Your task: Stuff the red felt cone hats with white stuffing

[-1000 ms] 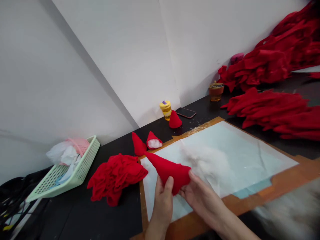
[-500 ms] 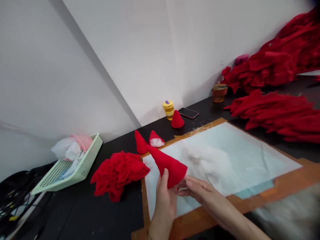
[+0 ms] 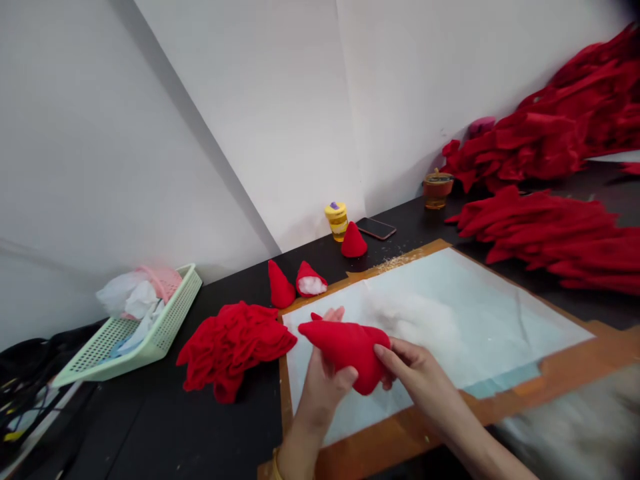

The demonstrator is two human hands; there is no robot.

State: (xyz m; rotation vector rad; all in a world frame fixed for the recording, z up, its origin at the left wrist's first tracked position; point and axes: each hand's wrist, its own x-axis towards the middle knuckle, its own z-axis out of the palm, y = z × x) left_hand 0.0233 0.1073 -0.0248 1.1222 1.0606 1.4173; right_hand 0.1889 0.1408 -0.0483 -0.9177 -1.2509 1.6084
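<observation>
Since the red cone [image 3: 345,347] has tipped flatter, the left hand [image 3: 321,387] supports it, fingers apart, while the right hand [image 3: 421,370] clamps its wide end, seemingly adjusting.

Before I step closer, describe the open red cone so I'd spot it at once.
Find the pale sheet. Beyond its far left corner, the open red cone sits with white stuffing facing you; its left neighbour, a plain cone, shows only red fabric.

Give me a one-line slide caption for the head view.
Left hand and right hand hold a red cone over a white sheet bearing white fluff, red cloth piled nearby.
</observation>
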